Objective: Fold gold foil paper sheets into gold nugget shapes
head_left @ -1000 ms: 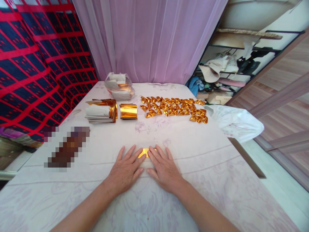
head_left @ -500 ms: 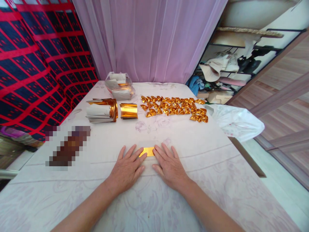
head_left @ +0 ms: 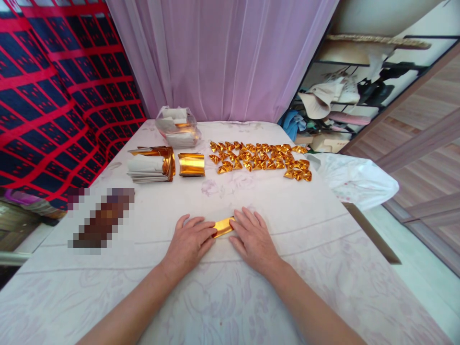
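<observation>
Where hands (head_left: 223, 239) meet: perhaps creased gold foil strip (head_left: 223, 226) (glossy).

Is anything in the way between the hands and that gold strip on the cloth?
Nothing visible. The left hand and right hand both touch the gold strip, one at each end.

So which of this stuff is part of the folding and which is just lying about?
In use: gold strip between left hand and right hand; folded gold pieces; gold roll; paper stack.
Lying about: plastic bag; white cloth; curtain.
</observation>
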Demonstrator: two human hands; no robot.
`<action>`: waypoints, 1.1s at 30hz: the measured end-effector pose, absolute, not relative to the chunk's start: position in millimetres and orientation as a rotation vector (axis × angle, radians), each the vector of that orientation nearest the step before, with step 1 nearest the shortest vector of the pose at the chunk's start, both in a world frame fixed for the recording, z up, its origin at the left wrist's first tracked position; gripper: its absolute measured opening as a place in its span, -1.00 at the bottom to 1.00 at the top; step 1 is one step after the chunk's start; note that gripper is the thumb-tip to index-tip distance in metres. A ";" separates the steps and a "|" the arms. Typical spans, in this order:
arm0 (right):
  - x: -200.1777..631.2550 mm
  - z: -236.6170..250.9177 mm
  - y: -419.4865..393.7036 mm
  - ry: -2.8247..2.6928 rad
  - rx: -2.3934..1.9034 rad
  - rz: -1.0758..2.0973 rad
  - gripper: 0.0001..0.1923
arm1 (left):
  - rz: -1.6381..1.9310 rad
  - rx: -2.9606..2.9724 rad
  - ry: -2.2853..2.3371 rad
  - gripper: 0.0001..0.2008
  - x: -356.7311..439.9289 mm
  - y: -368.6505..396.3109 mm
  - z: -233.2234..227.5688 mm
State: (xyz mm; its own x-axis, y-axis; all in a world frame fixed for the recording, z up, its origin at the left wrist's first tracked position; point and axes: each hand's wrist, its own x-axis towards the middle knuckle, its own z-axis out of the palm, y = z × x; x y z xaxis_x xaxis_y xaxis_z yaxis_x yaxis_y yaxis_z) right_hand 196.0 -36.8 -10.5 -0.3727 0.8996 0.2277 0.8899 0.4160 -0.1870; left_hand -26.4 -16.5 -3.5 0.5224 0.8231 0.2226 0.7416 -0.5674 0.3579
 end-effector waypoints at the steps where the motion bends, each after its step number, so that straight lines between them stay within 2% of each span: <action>1: 195.7 -11.1 -37.1 -2.364 -1.540 0.036 -0.65 | 0.544 2.545 1.323 -0.81 -26.0 -15.8 -2.6; 14: 173.4 -9.3 -35.8 -2.320 -1.419 0.068 -0.89 | 0.641 2.624 1.299 -0.79 -18.8 -18.3 -1.1; 23: 175.9 -12.3 -33.4 -2.257 -1.441 0.110 -0.86 | 0.681 2.482 1.381 -0.87 -21.1 -16.3 0.7; 33: 172.6 -2.0 -29.8 -2.224 -1.522 0.263 -0.91 | 0.635 2.453 1.444 -0.85 -18.0 -10.3 2.5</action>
State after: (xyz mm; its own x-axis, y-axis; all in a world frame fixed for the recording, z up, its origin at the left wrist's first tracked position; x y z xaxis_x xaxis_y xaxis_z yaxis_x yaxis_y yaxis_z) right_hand 172.6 -29.8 -2.0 -0.3049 0.9213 0.2415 0.8396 0.3797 -0.3884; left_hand -18.0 -10.3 2.5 0.4221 0.8712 0.2507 0.7739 -0.4903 0.4008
